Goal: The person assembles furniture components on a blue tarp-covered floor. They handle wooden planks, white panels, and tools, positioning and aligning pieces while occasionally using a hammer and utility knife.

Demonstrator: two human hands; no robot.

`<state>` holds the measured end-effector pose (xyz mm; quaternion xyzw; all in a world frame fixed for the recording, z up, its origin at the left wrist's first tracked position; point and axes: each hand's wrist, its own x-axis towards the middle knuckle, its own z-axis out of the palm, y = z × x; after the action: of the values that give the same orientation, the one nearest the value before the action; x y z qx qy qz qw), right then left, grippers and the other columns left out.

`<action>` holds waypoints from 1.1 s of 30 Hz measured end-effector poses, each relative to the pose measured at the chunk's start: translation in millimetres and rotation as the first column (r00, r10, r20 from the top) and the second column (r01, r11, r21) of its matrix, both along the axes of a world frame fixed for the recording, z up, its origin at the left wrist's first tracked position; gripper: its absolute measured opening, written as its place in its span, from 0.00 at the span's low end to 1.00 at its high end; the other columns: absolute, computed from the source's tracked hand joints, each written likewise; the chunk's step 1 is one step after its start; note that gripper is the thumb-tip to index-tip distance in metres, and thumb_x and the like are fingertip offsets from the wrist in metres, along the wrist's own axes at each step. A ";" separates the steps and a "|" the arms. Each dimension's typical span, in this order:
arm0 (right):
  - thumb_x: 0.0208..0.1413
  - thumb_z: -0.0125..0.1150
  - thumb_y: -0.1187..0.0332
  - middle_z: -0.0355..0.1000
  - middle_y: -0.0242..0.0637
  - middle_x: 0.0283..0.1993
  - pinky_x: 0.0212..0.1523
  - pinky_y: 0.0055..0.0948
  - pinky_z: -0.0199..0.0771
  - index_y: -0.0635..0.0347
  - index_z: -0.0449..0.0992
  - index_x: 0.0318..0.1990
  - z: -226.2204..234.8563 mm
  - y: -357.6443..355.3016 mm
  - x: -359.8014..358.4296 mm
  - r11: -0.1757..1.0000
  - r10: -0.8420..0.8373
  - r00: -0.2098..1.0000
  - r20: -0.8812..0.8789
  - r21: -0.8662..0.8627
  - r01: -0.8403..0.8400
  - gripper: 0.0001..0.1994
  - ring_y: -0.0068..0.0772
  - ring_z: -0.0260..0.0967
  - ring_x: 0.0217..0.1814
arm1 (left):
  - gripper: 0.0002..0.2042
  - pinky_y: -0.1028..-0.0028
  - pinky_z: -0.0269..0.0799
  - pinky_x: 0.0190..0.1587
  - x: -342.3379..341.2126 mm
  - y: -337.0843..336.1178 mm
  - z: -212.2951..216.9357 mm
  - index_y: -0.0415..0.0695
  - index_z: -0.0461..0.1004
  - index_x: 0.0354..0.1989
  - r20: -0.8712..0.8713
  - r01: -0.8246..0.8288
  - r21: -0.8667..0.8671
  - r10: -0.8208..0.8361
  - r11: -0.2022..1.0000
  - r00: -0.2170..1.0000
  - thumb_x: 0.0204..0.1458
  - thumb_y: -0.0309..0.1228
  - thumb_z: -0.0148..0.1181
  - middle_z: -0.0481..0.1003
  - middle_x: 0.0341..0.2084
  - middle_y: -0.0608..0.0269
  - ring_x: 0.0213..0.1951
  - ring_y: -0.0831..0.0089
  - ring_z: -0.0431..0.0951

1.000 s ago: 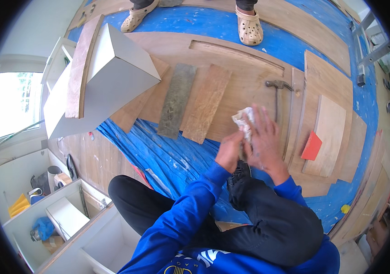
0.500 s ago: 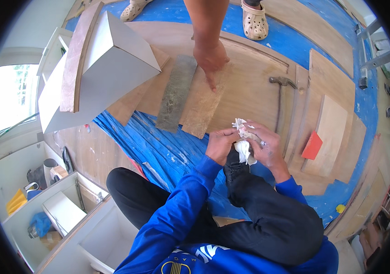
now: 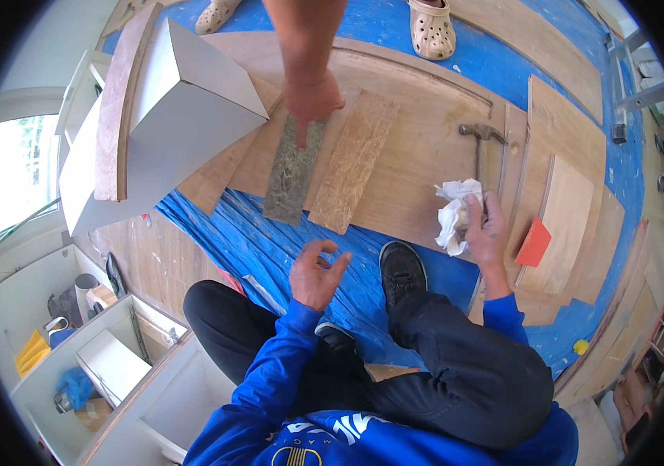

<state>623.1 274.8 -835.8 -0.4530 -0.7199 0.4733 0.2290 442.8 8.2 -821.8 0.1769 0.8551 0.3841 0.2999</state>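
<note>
A crumpled white cloth or paper wad point(image 3: 456, 216) is pinched in my right hand point(image 3: 489, 233), above the edge of the plywood. My left hand point(image 3: 318, 273) hovers over the blue sheet with its fingers apart and curved, holding nothing. Just beyond it lie two narrow strips: a grey-green one point(image 3: 291, 175) and a tan, speckled one point(image 3: 355, 159). Another person's hand point(image 3: 310, 101) reaches in from the top, its index finger pointing down onto the grey-green strip. A hammer point(image 3: 481, 151) rests on the plywood beyond my right hand.
Plywood sheets point(image 3: 433, 101) cover part of the blue sheet point(image 3: 270, 248). An orange-red piece point(image 3: 533, 242) lies on a board at right. A white box-like panel point(image 3: 184, 140) carrying a board stands at left. Open drawers point(image 3: 169, 388) hold odds and ends. A ladder point(image 3: 643, 101) is far right.
My hands have come apart: the right took the white wad rightward, while the left let go and moved left and nearer. The other person's finger shifted from the tan strip to the grey-green one.
</note>
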 end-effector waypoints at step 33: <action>0.66 0.56 0.73 0.77 0.58 0.50 0.55 0.44 0.74 0.67 0.76 0.55 -19.2 -27.7 4.2 0.961 0.181 0.956 0.232 0.167 -0.222 0.13 0.59 0.75 0.55 | 0.29 0.65 0.76 0.46 -31.9 -15.0 -36.1 0.34 0.62 0.68 0.855 -0.620 0.068 0.275 0.782 0.440 0.57 0.28 0.54 0.74 0.59 0.48 0.45 0.59 0.83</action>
<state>627.3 247.1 -855.0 -0.4012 -0.8251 0.3712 0.1428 410.9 -6.8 -857.9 -0.2029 0.5459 0.6414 0.4994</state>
